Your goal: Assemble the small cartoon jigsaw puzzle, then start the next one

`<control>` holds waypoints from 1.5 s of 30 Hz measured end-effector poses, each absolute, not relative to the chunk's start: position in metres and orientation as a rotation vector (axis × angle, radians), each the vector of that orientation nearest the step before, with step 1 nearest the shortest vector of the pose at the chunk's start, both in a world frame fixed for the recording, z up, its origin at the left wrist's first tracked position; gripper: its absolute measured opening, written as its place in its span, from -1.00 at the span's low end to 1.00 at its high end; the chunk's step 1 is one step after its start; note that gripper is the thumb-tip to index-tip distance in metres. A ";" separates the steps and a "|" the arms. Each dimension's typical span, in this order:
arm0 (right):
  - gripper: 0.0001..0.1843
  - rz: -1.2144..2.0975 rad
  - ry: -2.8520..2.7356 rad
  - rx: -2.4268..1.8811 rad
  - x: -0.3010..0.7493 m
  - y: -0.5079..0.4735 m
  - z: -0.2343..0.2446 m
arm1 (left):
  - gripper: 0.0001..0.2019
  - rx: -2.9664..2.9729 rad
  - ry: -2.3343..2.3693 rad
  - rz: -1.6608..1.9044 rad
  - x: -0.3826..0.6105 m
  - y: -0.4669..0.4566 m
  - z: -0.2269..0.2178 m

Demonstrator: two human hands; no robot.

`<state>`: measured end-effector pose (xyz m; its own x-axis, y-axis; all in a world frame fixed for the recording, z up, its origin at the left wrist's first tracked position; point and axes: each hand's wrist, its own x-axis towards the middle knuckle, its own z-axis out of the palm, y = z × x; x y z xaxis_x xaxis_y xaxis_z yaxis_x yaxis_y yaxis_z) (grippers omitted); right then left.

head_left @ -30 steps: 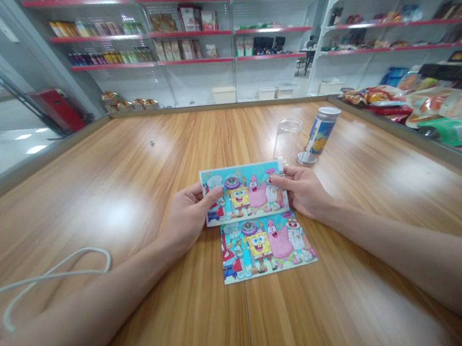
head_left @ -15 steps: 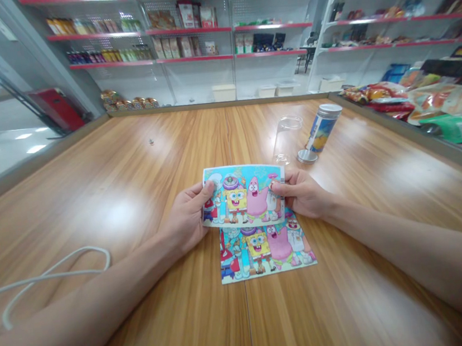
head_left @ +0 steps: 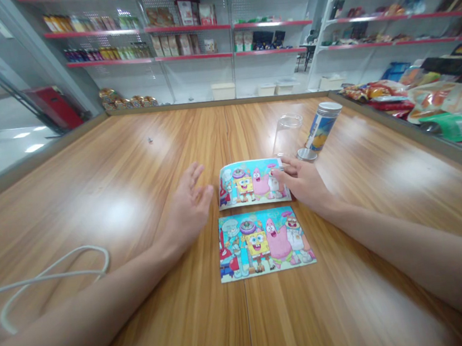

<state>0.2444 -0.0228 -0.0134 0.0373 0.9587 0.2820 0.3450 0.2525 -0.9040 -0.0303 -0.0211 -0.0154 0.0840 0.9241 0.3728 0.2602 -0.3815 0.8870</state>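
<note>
Two cartoon pictures lie on the wooden table (head_left: 129,168). The nearer picture (head_left: 264,243) lies flat in front of me. The farther picture (head_left: 251,183) sits just beyond it, its left edge curled up a little. My right hand (head_left: 305,185) pinches the farther picture at its right edge, thumb on top. My left hand (head_left: 188,207) hovers open to the left of that picture, fingers stretched out and apart, touching nothing.
A clear plastic tube (head_left: 286,136) lies on its side behind my right hand, with a round metal lid (head_left: 307,155) and a labelled canister (head_left: 322,125) next to it. A white cable (head_left: 50,276) loops at the left. Snack bags (head_left: 428,101) pile along the right edge; stocked shelves (head_left: 188,29) stand behind.
My left hand has let go of the farther picture and opened. My right hand has carried that picture away from me and down onto the table, uncovering the nearer picture.
</note>
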 end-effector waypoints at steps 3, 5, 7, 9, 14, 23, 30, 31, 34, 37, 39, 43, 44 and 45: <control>-0.51 0.307 -1.695 -1.426 0.246 -0.024 -0.012 | -0.41 2.268 1.246 1.057 -0.032 -0.027 -0.013; -0.47 0.058 -1.868 -1.426 0.242 -0.030 -0.009 | -0.40 2.498 1.151 0.794 -0.030 -0.033 -0.010; -0.48 -0.043 -2.070 -1.383 0.235 -0.039 -0.007 | -0.38 2.618 1.106 0.521 -0.029 -0.038 -0.008; -0.46 0.009 -2.312 -1.324 0.227 -0.049 -0.005 | -0.36 2.684 1.115 0.320 -0.027 -0.040 -0.006; -0.29 0.130 -2.671 -1.259 0.220 -0.058 -0.008 | -0.36 2.732 1.130 0.223 -0.027 -0.040 -0.006; -0.37 0.067 -2.457 -1.257 0.213 -0.070 0.009 | -0.46 2.620 1.131 0.447 -0.031 -0.037 -0.011; -0.09 0.201 -2.697 -1.226 0.199 -0.074 0.000 | -0.46 2.639 1.116 0.424 -0.032 -0.034 -0.015; -0.09 0.200 -2.699 -1.229 0.199 -0.073 0.000 | -0.46 2.638 1.117 0.415 -0.033 -0.034 -0.015; -0.09 0.203 -2.702 -1.242 0.206 -0.075 0.000 | -0.47 2.631 1.100 0.424 -0.033 -0.034 -0.015; -0.11 0.224 -2.692 -1.264 0.216 -0.078 0.000 | -0.48 2.617 1.091 0.497 -0.033 -0.032 -0.018; -0.13 0.246 -2.695 -1.275 0.220 -0.079 0.003 | -0.49 2.590 1.094 0.572 -0.033 -0.030 -0.020; -0.16 0.281 -2.643 -1.351 0.205 -0.081 0.018 | -0.49 2.450 1.087 0.777 -0.032 -0.024 -0.020; -0.16 0.260 -2.618 -1.347 0.197 -0.083 0.021 | -0.49 2.392 1.093 0.827 -0.032 -0.023 -0.019; -0.14 0.235 -2.600 -1.320 0.187 -0.085 0.024 | -0.50 2.321 1.122 0.877 -0.032 -0.023 -0.017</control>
